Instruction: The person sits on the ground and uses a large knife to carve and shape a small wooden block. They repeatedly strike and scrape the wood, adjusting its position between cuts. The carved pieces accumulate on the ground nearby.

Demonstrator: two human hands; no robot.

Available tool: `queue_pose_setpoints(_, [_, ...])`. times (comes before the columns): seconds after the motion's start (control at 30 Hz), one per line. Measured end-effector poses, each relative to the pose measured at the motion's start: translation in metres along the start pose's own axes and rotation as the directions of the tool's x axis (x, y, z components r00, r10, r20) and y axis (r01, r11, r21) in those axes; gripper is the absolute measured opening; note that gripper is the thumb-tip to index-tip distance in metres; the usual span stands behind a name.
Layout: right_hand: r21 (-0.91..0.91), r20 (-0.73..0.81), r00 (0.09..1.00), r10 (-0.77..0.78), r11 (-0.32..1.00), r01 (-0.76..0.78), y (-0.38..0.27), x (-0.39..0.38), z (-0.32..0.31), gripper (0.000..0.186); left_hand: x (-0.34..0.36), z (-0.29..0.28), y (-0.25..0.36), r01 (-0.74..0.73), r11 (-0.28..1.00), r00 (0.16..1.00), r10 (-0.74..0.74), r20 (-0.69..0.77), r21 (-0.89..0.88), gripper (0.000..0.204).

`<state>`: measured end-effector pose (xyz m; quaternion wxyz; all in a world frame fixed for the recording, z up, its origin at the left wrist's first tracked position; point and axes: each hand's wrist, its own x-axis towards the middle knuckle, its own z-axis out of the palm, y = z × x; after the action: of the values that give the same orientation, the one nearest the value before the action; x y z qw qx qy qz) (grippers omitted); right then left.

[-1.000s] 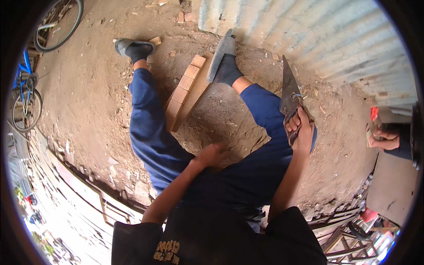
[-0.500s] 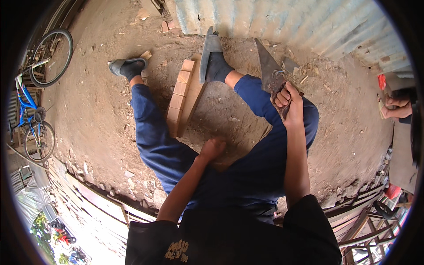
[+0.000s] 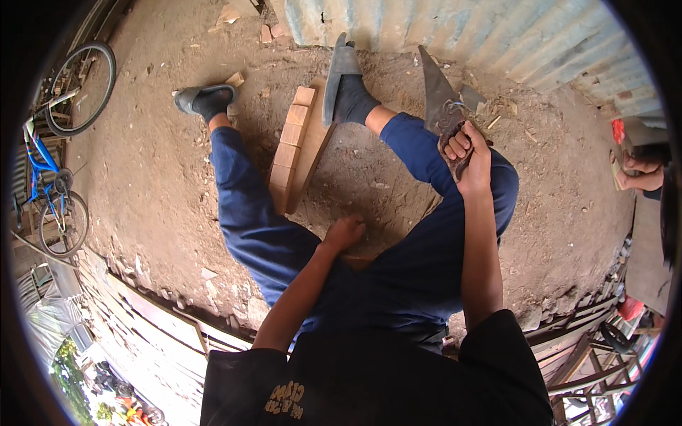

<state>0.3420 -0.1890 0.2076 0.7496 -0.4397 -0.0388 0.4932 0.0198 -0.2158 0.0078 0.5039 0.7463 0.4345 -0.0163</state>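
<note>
My right hand (image 3: 470, 155) is closed round the dark handle of a handsaw (image 3: 439, 92), above my right knee. The saw's broad grey blade points away from me, tip toward the metal sheeting. Between my thighs, my left hand (image 3: 346, 233) is curled into a fist; whatever is inside it, if anything, is hidden. Beyond it, between my lower legs, a row of several squared wooden blocks (image 3: 290, 144) runs end to end along a wooden board (image 3: 311, 157). The board's far end lies by my right slipper (image 3: 331, 85).
Corrugated metal sheeting (image 3: 455, 32) stands at the far side. A blue bicycle (image 3: 44, 157) is on the left. Another person's feet (image 3: 632, 175) show at the right edge. Wood scraps (image 3: 495, 117) lie on the dirt ground (image 3: 156, 184) near the saw; wooden slats (image 3: 160, 312) are behind me.
The saw and my right hand have shifted slightly to the right, with my right knee. My left fist has moved up a little in view. The blocks stay between my legs.
</note>
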Motion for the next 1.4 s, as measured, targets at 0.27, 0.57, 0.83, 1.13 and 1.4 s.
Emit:
queue_pose_setpoints(0.27, [-0.016,0.013,1.0,0.01,1.0,-0.01,0.002,0.0,-0.001,0.019,0.001,0.004,-0.006,0.004,1.0,1.0,-0.004,-0.004,0.022,0.036])
queue_pose_setpoints(0.57, [-0.05,-0.006,1.0,0.029,0.998,-0.029,0.002,-0.003,0.003,0.022,0.003,0.002,-0.001,0.034,0.999,0.999,-0.034,0.031,-0.003,0.035])
queue_pose_setpoints(0.83, [-0.058,0.022,0.999,0.03,0.998,-0.029,0.003,-0.006,0.002,0.023,0.003,-0.004,0.006,-0.028,1.0,0.999,0.028,-0.038,-0.008,0.03])
queue_pose_setpoints(1.13, [-0.037,0.002,1.0,0.029,0.999,-0.029,0.006,-0.008,0.003,0.017,0.038,-0.083,0.0,-0.045,0.961,0.757,0.211,-0.619,0.272,0.027])
queue_pose_setpoints(1.4, [-0.041,-0.027,0.999,0.034,0.999,-0.036,0.007,-0.007,-0.002,0.019,0.055,-0.149,-0.021,0.286,0.897,0.683,0.057,-0.728,0.338,0.082])
